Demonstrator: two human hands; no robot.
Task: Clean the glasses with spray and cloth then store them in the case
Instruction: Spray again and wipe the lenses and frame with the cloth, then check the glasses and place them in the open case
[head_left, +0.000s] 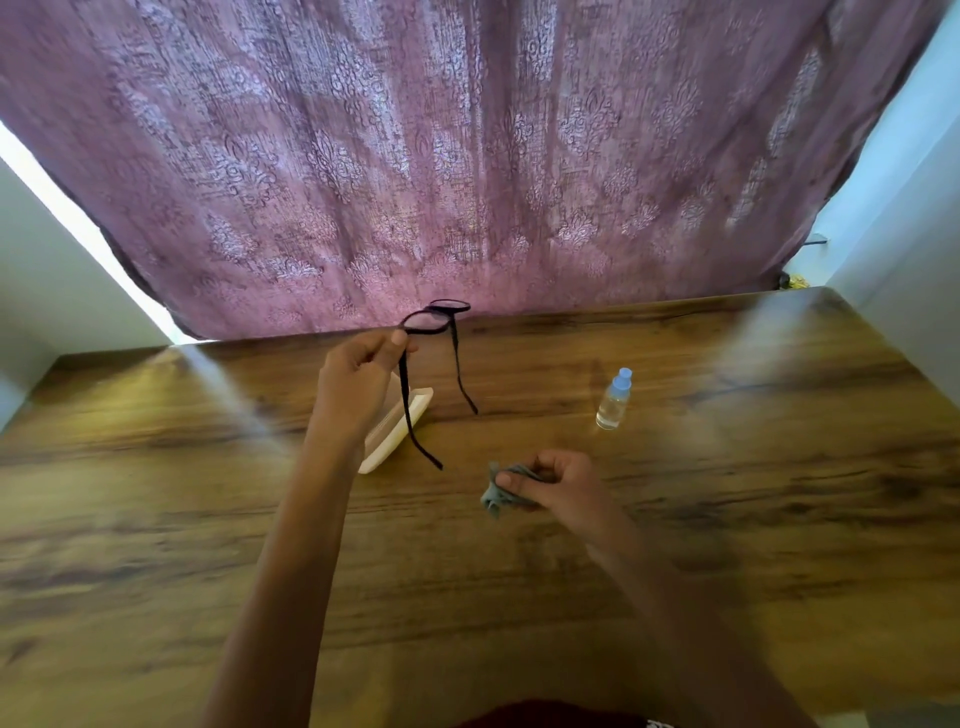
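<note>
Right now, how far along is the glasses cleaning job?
Done: nothing clearly finished; whether the lenses were sprayed cannot be told. In hand: left hand holds up the dark-framed glasses, arms unfolded; right hand grips the crumpled grey cloth. The small clear blue-capped spray bottle stands untouched. Left: wiping, then storing in the cream case.

Glossy wood-grain table (675, 519), clear plastic spray bottle (614, 400), soft grey cloth (497, 491), patterned woven curtain (467, 156).
</note>
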